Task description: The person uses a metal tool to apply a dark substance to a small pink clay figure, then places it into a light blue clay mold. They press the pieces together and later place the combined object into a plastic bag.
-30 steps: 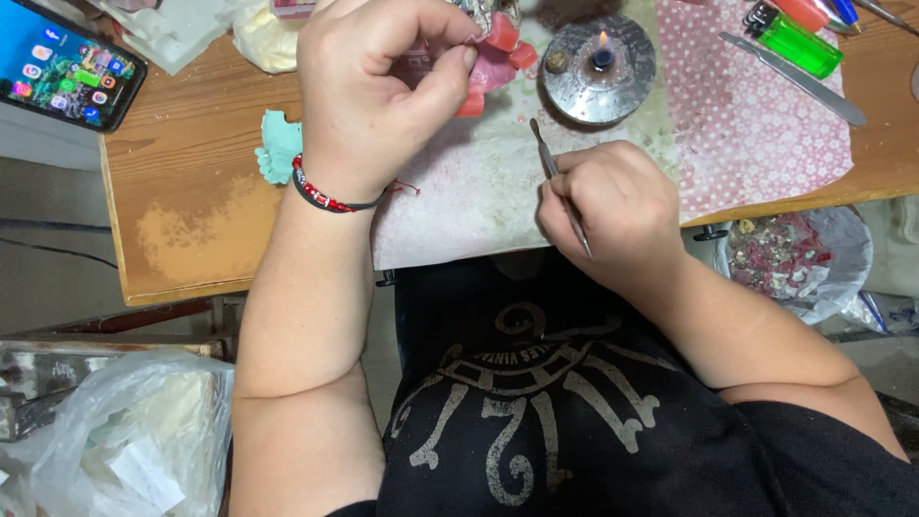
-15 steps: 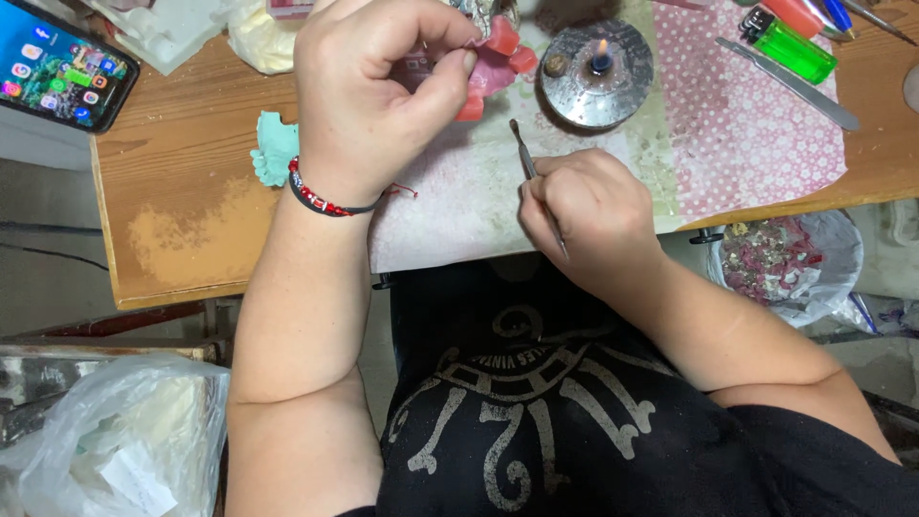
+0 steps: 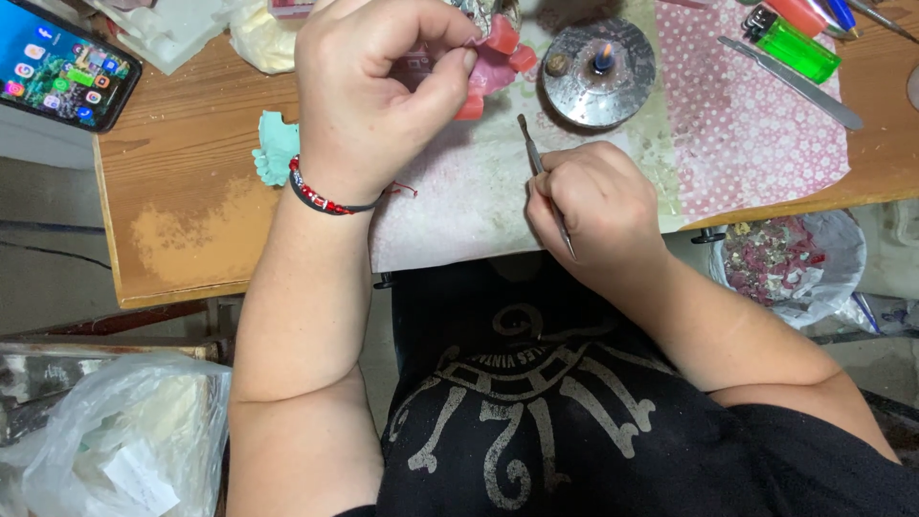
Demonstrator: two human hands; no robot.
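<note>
Head view looks down on a wooden table [image 3: 182,220] with a cloth [image 3: 450,206] spread at the centre. At upper centre of the frame the left hand [image 3: 369,91] is closed, fingers pinching a pink wax piece [image 3: 493,57]. Just right of centre the right hand [image 3: 598,206] grips a thin metal tool [image 3: 532,153] like a pen, tip pointing up toward a small lit burner [image 3: 598,72] near it. Doing this well likely means warming only the tip in the flame, keeping the wax itself away from the heat, and bracing both wrists on the table. A green lighter [image 3: 790,43] lies at upper right, a phone [image 3: 62,67] at upper left.
</note>
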